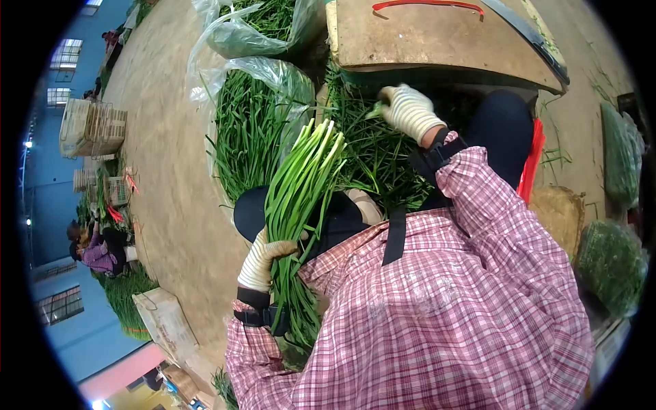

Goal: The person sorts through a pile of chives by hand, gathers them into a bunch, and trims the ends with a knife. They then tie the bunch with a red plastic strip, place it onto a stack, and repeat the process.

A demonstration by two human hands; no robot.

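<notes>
My left hand point(263, 261), in a white ribbed glove, is closed around the middle of a bunch of garlic chives point(301, 184). The pale cut ends point up and away from me, and the leaves hang down past my wrist. My right hand point(410, 115), gloved the same way, is raised over a heap of loose green leaves point(376, 154) between my knees. Its fingers are curled, with a small pale-green leaf scrap point(374, 111) at the tips. Just beyond that hand stands a worn board-topped bench point(437, 41).
On the bench lies a red strip point(427, 4). Clear plastic bags of greens point(249, 123) stand at my left. Filled bags point(620, 157) lie at the far right. Across the concrete floor point(164, 137) are stacked crates point(92, 128), a white box point(164, 324) and another person point(99, 256).
</notes>
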